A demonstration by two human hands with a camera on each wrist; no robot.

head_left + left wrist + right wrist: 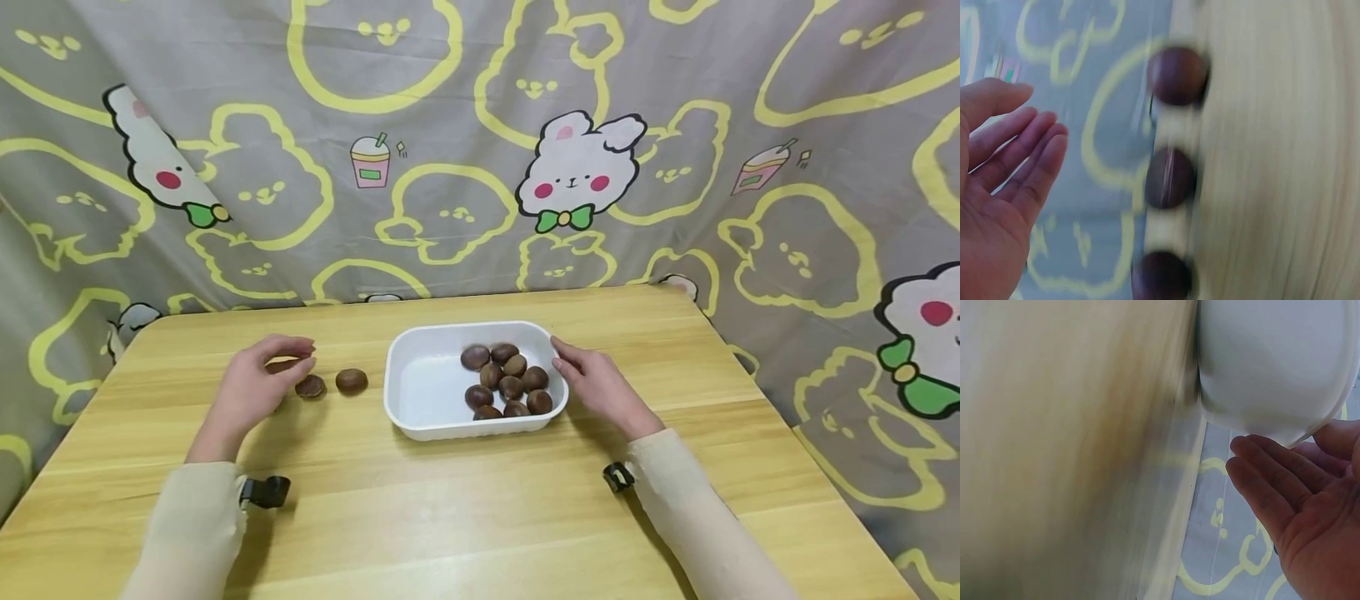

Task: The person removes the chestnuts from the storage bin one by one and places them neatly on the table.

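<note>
In the head view my left hand (258, 379) is over the left part of the table, thumb and fingers bent loosely with a gap between them. Beneath and beside it lie brown chestnuts: one (310, 387) by the thumb, another (352, 382) farther right, a third partly hidden by the hand. The left wrist view shows this hand (1007, 175) holding nothing, apart from three chestnuts (1170, 178) in a row. My right hand (600, 383) touches the right rim of a white tray (427, 432); in the right wrist view its fingers (1272, 469) extend fairly straight.
Several chestnuts (511, 388) lie in the right half of the tray. The wooden table (420, 517) meets a grey curtain (450, 275) with yellow cartoon outlines along its back edge. Black wrist devices (266, 492) sit at both sleeves.
</note>
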